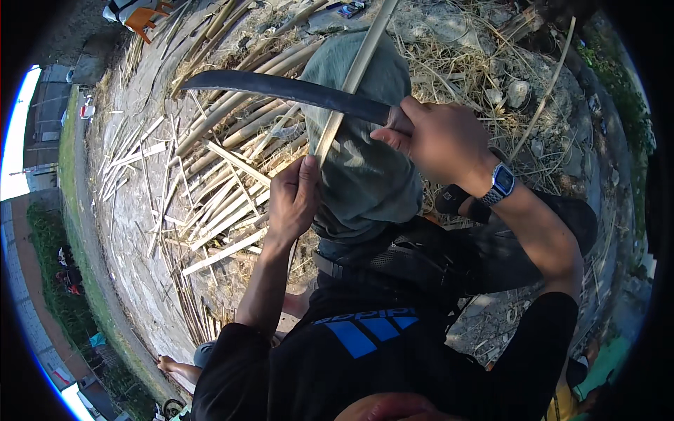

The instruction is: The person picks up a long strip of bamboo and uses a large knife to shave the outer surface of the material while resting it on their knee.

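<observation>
Head view, the only one, as I am seeing it from beside the worker:

Item: machete [281,90], dark, slightly curved blade; it is lying crosswise in the air over the lap, its tip pointing left. The blade is crossing over the strip; whether it is biting into it, I cannot tell.

Item: right hand [444,137], closed; it is gripping the machete by its handle, thumb extending along the near side. A metal-banded watch [501,182] is circling the wrist.

Item: pale split strip [368,50], long and narrow; it is slanting from the left hand toward the far side, leaning right, passing beneath the blade.

Item: left hand [293,200], closed; it is pinching the strip's near end, thumb uppermost, to the left of the cloth.

Item: grey-green cloth [368,168], rumpled; it is spreading beneath the strip and between the two hands.

Item: black shirt [295,365] with blue stripes; the worker is wearing it, nearest of all.

Item: heap of round poles [210,126]; they are lying to the left and far left of the cloth.

Item: split lengths [223,214], pale; they are lying scattered left of the left hand.

Item: orange chair [142,21]; it is standing at the far left.

Item: grey stone [518,93]; it is sitting among dry straw, far right.
</observation>
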Demonstrator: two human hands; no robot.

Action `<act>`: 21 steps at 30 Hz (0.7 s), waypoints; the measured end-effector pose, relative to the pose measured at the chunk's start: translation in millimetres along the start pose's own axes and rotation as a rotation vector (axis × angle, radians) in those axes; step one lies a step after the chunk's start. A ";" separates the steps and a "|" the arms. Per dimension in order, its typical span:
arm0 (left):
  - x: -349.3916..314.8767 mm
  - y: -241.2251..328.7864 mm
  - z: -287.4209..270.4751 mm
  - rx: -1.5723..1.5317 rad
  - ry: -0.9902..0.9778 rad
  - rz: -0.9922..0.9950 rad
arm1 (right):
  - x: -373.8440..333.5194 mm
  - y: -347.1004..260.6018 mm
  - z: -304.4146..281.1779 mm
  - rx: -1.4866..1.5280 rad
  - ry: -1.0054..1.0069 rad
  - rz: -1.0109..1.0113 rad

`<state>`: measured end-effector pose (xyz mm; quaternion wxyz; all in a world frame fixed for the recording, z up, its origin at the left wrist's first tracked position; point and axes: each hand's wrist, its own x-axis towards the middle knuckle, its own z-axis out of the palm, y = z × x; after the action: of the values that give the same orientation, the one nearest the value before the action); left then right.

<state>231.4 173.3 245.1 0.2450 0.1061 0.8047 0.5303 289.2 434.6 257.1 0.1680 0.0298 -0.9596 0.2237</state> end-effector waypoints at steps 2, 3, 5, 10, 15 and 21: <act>-1.2 -5.4 5.3 -0.028 0.015 0.019 | -4.2 -8.9 0.9 0.029 -0.031 -0.026; -3.1 -6.7 6.4 -0.060 0.027 0.034 | -4.7 -11.8 1.8 0.055 -0.066 -0.049; -6.3 -4.5 3.0 -0.044 0.046 -0.022 | 3.0 0.9 -2.1 0.027 -0.088 -0.049; 3.3 0.8 15.0 0.011 0.080 0.067 | 13.2 12.8 -7.5 -0.040 -0.028 0.071; -3.1 -11.4 10.0 0.088 0.099 0.128 | 3.7 6.8 -2.6 -0.078 -0.099 -0.060; 6.5 4.5 15.0 0.074 0.075 0.077 | 29.0 44.3 -4.3 -0.042 0.146 0.036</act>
<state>233.1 190.0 242.6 0.1899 0.1260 0.8278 0.5127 257.3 476.8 251.9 0.2341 -0.0076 -0.9497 0.2081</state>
